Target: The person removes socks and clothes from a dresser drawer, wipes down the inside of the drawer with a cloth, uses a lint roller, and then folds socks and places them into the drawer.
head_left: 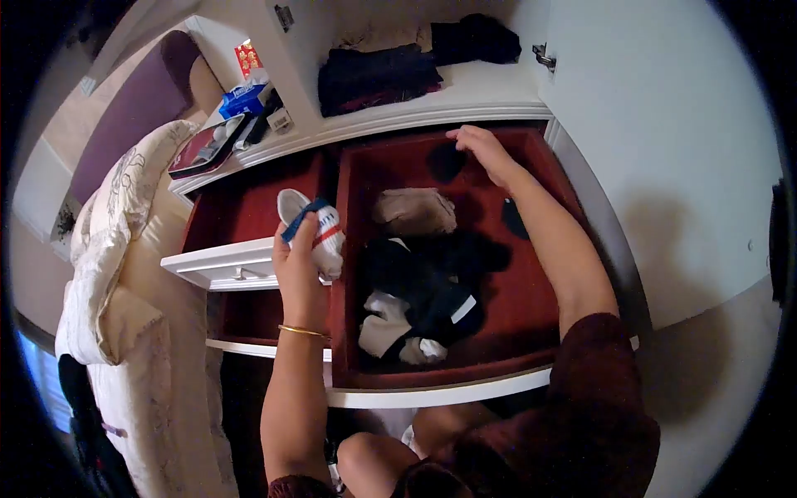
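Drawer (519, 307), sock handling: left hand (297, 259), nine o'clock, clasping white sock (332, 242); right hand (488, 156), twelve, grip unclear, black sock (446, 163) likely needing pinch.

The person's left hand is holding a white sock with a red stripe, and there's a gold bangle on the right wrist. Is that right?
Not quite: the gold bangle is on the left wrist, as the head view shows. The left hand does hold the white sock with a red stripe.

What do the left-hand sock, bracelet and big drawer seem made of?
Sock: matte knit, perhaps cotton, by its ribbing.
Bracelet: probably metal, by its golden shine.
Big drawer: likely wood or board, smooth reddish inside, by its flat panels.
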Demonstrator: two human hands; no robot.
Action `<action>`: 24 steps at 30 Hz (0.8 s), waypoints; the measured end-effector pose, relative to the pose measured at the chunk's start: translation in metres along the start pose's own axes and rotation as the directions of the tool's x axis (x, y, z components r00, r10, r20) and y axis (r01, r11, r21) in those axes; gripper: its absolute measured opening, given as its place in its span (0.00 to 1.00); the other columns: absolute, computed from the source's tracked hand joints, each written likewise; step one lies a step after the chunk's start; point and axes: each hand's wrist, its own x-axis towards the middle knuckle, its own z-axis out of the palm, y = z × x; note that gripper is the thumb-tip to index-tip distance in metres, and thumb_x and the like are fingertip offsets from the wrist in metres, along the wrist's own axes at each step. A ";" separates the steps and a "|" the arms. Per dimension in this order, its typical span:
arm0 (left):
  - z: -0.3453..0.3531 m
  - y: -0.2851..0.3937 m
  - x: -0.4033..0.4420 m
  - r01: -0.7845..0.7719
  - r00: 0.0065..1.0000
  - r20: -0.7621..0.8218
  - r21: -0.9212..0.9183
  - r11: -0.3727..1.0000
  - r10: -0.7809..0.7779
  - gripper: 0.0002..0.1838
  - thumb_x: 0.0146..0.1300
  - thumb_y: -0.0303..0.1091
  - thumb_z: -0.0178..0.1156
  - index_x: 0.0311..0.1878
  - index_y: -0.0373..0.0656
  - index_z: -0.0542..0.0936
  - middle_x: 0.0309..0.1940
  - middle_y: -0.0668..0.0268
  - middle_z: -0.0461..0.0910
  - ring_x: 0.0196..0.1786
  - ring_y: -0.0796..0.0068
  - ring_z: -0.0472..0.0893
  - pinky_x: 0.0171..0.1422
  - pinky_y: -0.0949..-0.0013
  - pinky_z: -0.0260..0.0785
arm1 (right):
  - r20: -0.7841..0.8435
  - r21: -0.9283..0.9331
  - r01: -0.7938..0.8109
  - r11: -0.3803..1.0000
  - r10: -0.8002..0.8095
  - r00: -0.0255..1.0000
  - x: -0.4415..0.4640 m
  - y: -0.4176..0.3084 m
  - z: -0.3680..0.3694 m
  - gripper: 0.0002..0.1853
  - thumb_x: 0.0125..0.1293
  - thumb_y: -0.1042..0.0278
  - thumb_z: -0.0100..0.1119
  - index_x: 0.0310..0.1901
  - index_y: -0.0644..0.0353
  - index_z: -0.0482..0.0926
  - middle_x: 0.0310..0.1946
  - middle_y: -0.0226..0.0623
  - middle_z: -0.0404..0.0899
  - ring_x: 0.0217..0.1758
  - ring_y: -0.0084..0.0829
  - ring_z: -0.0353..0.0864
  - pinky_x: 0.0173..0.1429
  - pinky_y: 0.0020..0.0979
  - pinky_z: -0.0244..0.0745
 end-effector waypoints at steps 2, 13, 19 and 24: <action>0.006 0.004 -0.005 0.080 0.996 0.052 -0.052 0.995 -0.077 0.12 0.65 0.38 0.60 0.46 0.42 0.77 0.34 0.65 0.82 0.31 0.73 0.81 0.31 0.71 0.75 | 0.024 0.332 -0.071 0.941 0.067 0.997 -0.005 -0.027 0.009 0.08 0.56 0.63 0.55 0.28 0.58 0.78 0.39 0.33 0.81 0.44 0.30 0.74 0.55 0.30 0.63; 0.013 0.003 -0.023 0.264 0.876 0.444 -0.111 0.958 -0.190 0.16 0.66 0.42 0.57 0.51 0.45 0.76 0.38 0.67 0.81 0.38 0.73 0.81 0.42 0.68 0.75 | 0.643 0.228 0.175 0.958 -0.283 0.711 -0.043 -0.159 0.097 0.05 0.61 0.73 0.51 0.37 0.62 0.74 0.53 0.41 0.78 0.58 0.29 0.73 0.64 0.33 0.67; -0.014 0.009 -0.008 0.536 0.775 0.586 -0.408 0.739 -0.238 0.17 0.68 0.49 0.56 0.49 0.46 0.76 0.39 0.66 0.82 0.36 0.72 0.82 0.38 0.69 0.76 | 0.546 -0.420 0.168 0.892 0.100 0.832 -0.014 -0.085 0.010 0.32 0.64 0.46 0.59 0.64 0.58 0.69 0.64 0.43 0.68 0.68 0.35 0.64 0.71 0.34 0.59; -0.015 0.009 0.000 0.450 0.863 0.492 -0.645 0.618 -0.115 0.16 0.70 0.49 0.52 0.50 0.48 0.76 0.44 0.66 0.81 0.48 0.66 0.81 0.59 0.50 0.73 | 0.023 -0.989 -0.113 0.096 0.852 0.522 -0.070 0.002 -0.033 0.60 0.34 0.44 0.78 0.72 0.51 0.56 0.69 0.47 0.62 0.70 0.45 0.64 0.69 0.41 0.63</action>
